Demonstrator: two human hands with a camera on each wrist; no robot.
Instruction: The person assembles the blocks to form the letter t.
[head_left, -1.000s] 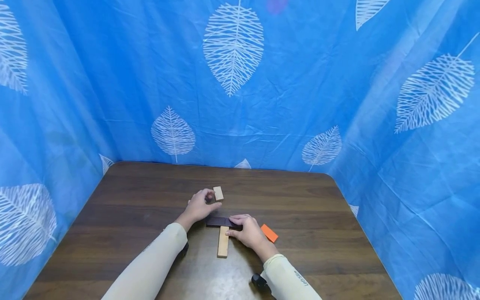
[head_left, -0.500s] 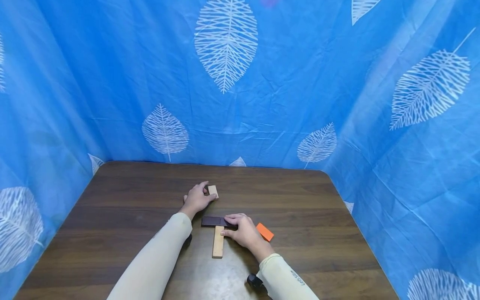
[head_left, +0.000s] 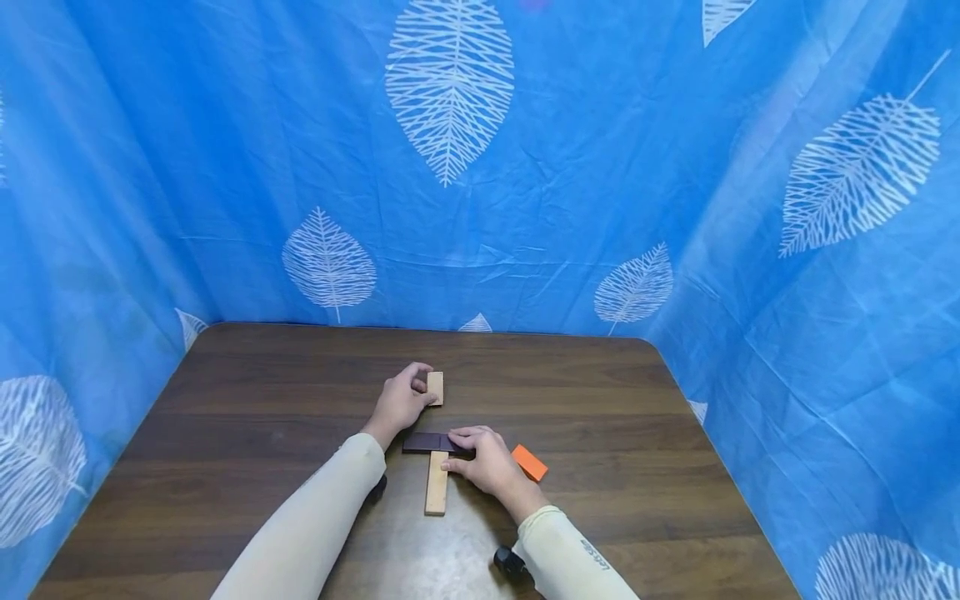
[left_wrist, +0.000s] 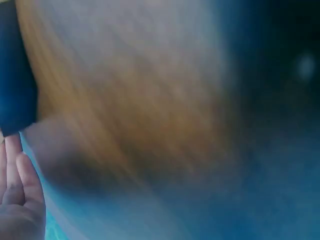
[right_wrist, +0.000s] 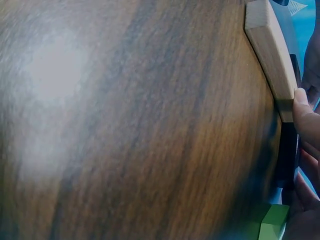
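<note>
In the head view my left hand (head_left: 400,402) pinches a small light wooden block (head_left: 436,388) between thumb and fingers, beyond the other blocks. My right hand (head_left: 491,462) spans two dark brown blocks (head_left: 425,442) laid end to end; its fingers lie over the right one and its thumb touches a longer light wooden block (head_left: 436,492). That block meets the dark pair at their seam, forming a T. The right wrist view shows the thumb against the light block (right_wrist: 272,55), with a dark block (right_wrist: 286,155) beside it. The left wrist view is mostly blurred, with the left hand (left_wrist: 22,195) at its edge.
An orange block (head_left: 530,463) lies just right of my right hand. In the right wrist view a green block (right_wrist: 274,222) shows near the fingers. The brown wooden table (head_left: 637,500) ends against a blue leaf-patterned curtain (head_left: 540,208).
My left hand has reached the small light block, gripped it and turned it so it stands straighter, a little to the right. The right hand stays on the T of blocks.
</note>
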